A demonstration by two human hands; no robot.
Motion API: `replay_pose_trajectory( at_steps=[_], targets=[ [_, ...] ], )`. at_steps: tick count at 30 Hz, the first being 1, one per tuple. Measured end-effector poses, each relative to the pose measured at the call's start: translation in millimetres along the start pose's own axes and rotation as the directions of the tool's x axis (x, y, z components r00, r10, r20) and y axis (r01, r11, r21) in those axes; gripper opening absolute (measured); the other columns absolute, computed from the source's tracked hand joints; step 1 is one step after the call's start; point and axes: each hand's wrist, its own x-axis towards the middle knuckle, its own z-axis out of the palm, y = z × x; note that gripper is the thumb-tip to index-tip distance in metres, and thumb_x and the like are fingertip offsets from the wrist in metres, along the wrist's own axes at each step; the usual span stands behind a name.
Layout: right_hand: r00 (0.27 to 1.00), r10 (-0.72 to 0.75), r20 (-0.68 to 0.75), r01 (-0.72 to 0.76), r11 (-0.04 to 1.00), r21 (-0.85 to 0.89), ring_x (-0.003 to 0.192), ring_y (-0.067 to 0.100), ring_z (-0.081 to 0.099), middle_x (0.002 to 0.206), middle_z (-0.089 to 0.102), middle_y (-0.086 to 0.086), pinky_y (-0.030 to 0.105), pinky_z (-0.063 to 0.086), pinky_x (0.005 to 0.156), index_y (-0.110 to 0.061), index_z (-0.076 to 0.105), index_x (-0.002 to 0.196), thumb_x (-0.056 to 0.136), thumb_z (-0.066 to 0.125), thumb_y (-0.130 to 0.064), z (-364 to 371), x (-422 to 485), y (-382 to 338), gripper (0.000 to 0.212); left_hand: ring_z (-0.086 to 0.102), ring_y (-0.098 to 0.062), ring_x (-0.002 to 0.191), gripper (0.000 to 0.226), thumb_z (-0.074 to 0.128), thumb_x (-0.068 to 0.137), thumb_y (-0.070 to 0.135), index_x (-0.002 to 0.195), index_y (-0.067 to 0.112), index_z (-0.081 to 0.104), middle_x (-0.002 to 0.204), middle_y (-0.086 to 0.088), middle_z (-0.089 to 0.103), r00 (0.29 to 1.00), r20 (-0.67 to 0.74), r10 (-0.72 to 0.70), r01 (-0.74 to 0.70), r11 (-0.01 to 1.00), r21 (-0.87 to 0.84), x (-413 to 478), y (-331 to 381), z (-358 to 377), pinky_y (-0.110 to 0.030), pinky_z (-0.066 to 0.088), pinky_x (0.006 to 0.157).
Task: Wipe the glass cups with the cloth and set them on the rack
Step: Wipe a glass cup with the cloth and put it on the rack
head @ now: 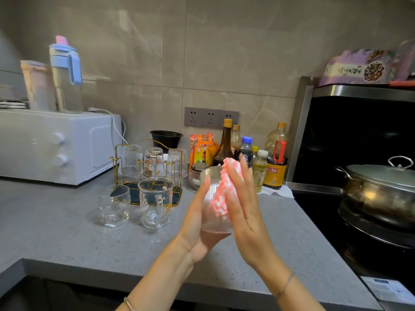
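Hands meet in the middle of the head view, just above the grey counter (67,232). The left hand (195,223) comes up from below with the palm turned inward, cradling a ribbed glass cup (212,218). Its fingers (205,187) run straight up the cup's left side, close together, and the base sits against the palm. Can't tell where the thumb is. The cup is off the counter and tilted a bit, mouth pointing up and away.

The right hand (243,209) stands nearly upright on the other side, wrist low. Its fingers (235,176) are straight and a little fanned, flat against a pink and white cloth (224,189). That cloth is bunched between the palm and the cup's right wall, with its top poking over the rim. So the cup is sandwiched between both hands, in front of the bottles.

Off to the left is the gold wire rack (116,162), with three glasses upside down on its pegs: a ribbed one (132,160), a printed one (153,162) and another ribbed one (177,162). Just in front of the rack, upright on the counter, are a small rounded glass (114,205) and a handled glass mug (156,202), side by side.

Behind it all there's a white oven (56,144) on the left, sauce bottles (226,144) along the wall and a lidded pot (381,187) on the stove at right
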Motion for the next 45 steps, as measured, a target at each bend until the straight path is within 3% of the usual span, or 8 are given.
replay_pose_trajectory(
  at_steps=[4,10,18,24,32,37,42,45],
  targets=[
    [0.995,-0.077,0.062,0.079,0.996,-0.045,0.146,0.005,-0.009,0.157,0.003,-0.026,0.029,0.004,0.114,-0.042,0.026,0.146,0.098,0.028,-0.041,10,-24,-3,0.048,0.070,-0.024,0.101,0.069,0.046,0.086,0.066,0.115,0.008,0.071,0.116,-0.012,0.070,1.000,-0.002,-0.004,0.003,0.990,-0.144,4,6,-1,-0.036,0.057,0.086],
    [0.990,-0.129,0.050,0.136,0.976,-0.169,0.148,0.012,-0.009,0.158,0.005,-0.021,0.030,0.005,0.113,-0.041,0.027,0.146,0.099,0.028,-0.047,10,-34,1,0.047,0.074,-0.021,0.079,0.069,0.041,0.089,0.065,0.086,0.009,0.080,0.092,-0.011,0.075,0.999,0.035,-0.018,0.023,0.990,-0.140,6,6,2,-0.031,0.061,0.071],
    [1.000,-0.002,-0.030,0.000,0.997,-0.083,0.142,-0.008,-0.011,0.153,0.002,-0.033,0.013,0.003,0.104,-0.057,0.029,0.136,0.095,0.031,-0.051,-15,17,-8,0.042,0.065,-0.028,0.106,0.060,0.047,0.088,0.062,0.125,0.019,0.066,0.124,-0.014,0.066,0.998,0.017,-0.053,0.052,0.997,0.048,-2,3,3,-0.044,0.047,0.095],
    [1.000,0.005,-0.017,-0.006,1.000,-0.028,0.146,0.001,-0.001,0.156,0.005,-0.027,0.048,0.015,0.119,-0.046,0.030,0.144,0.096,0.030,-0.047,-7,11,-8,0.047,0.070,-0.023,0.094,0.054,0.046,0.087,0.059,0.118,0.021,0.071,0.114,-0.011,0.071,0.999,0.048,0.027,-0.028,0.999,0.032,-3,4,1,-0.039,0.054,0.080],
    [0.993,-0.092,0.073,0.097,0.993,-0.073,0.146,0.005,-0.009,0.157,0.000,-0.026,0.028,0.005,0.113,-0.045,0.026,0.144,0.096,0.035,-0.042,13,-34,-12,0.049,0.073,-0.021,0.082,0.069,0.042,0.087,0.067,0.087,0.009,0.080,0.093,-0.010,0.074,0.999,0.038,0.016,-0.010,0.989,-0.144,3,11,1,-0.033,0.059,0.077],
    [0.990,-0.085,0.117,0.098,0.988,-0.116,0.146,0.004,-0.011,0.156,-0.001,-0.028,0.024,0.004,0.110,-0.050,0.024,0.143,0.095,0.031,-0.055,6,-34,-14,0.048,0.071,-0.024,0.090,0.074,0.045,0.084,0.071,0.112,0.008,0.070,0.103,-0.012,0.072,1.000,0.002,-0.013,0.013,0.992,-0.127,1,10,3,-0.036,0.057,0.084],
    [0.998,-0.033,0.048,0.037,0.994,-0.099,0.143,-0.002,-0.015,0.155,-0.002,-0.031,0.020,0.002,0.108,-0.055,0.025,0.141,0.092,0.025,-0.062,-5,-8,-14,0.049,0.070,-0.023,0.100,0.055,0.041,0.093,0.058,0.105,0.019,0.077,0.114,-0.010,0.072,1.000,0.003,-0.001,0.001,1.000,-0.006,-4,5,4,-0.040,0.053,0.091],
    [0.998,0.055,0.009,-0.054,0.994,-0.090,0.143,-0.004,-0.011,0.154,0.001,-0.032,0.035,0.003,0.118,-0.050,0.024,0.143,0.090,0.028,-0.061,-16,14,-6,0.055,0.066,-0.029,0.109,0.058,0.044,0.090,0.061,0.122,0.019,0.068,0.122,-0.014,0.068,0.999,-0.017,-0.043,0.044,0.998,0.041,-6,-1,1,-0.044,0.050,0.091]
  ],
)
